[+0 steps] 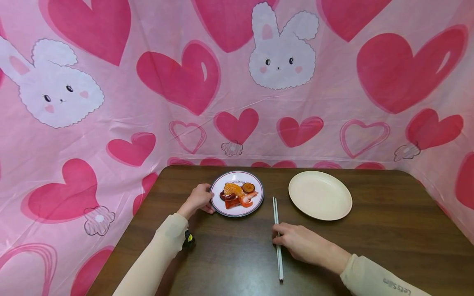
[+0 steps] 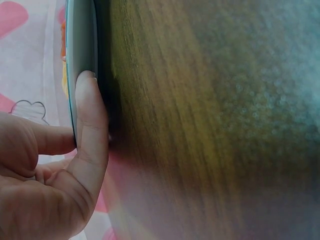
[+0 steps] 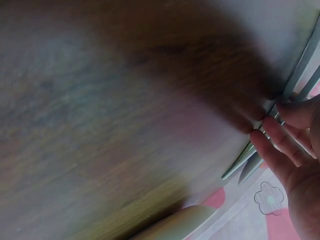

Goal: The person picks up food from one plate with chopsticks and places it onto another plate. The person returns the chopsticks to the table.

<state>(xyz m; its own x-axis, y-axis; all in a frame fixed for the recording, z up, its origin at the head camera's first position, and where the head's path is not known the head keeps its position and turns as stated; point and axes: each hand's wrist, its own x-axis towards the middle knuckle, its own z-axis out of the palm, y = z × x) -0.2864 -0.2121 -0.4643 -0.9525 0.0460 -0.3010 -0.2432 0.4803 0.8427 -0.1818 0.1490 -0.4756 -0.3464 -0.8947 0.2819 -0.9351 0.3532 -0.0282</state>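
Observation:
A round white plate (image 1: 222, 185) with a dark blue rim bears several food pieces: a shrimp (image 1: 247, 200), an orange piece (image 1: 233, 189), a round brown slice (image 1: 248, 188) and reddish-brown pieces. My left hand (image 1: 200, 198) grips its left edge. In the left wrist view, one finger (image 2: 91, 120) lies against the plate's underside and another digit meets the rim. To the right, my right hand (image 1: 301, 244) pinches a pair of silver chopsticks (image 1: 279, 263) around their middle. They lie side by side, tips pointing away from me. Close up, the chopsticks (image 3: 295, 82) pass between thumb and fingers.
An oval cream plate (image 1: 320, 195) stands at the back right of the brown wooden table (image 1: 237, 255). A pink cloth (image 1: 237, 90) with hearts and rabbits hangs behind and beside the table. A small black object (image 1: 189, 240) with a yellow mark shows at my left wrist.

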